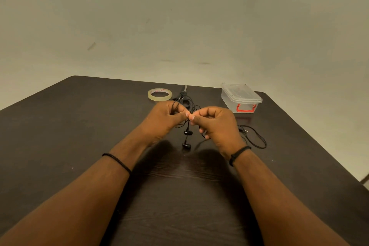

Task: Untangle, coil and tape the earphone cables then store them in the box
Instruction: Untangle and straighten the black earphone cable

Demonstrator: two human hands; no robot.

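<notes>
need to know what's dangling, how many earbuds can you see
2: one earbud hangs just below the pinching fingertips, the other lower, near the table. More may be hidden in the hands.

Scissors (182, 96): handles partly hidden behind left hand (166, 118); blades small, detail unreadable. Earphone cable (187, 126): stretch inside both fists hidden; the knot at the fingertips too fine to resolve. Tape roll (159, 94): red core lettering illegible. Both forearms and worktop (60, 126) cut by frame edges.
</notes>
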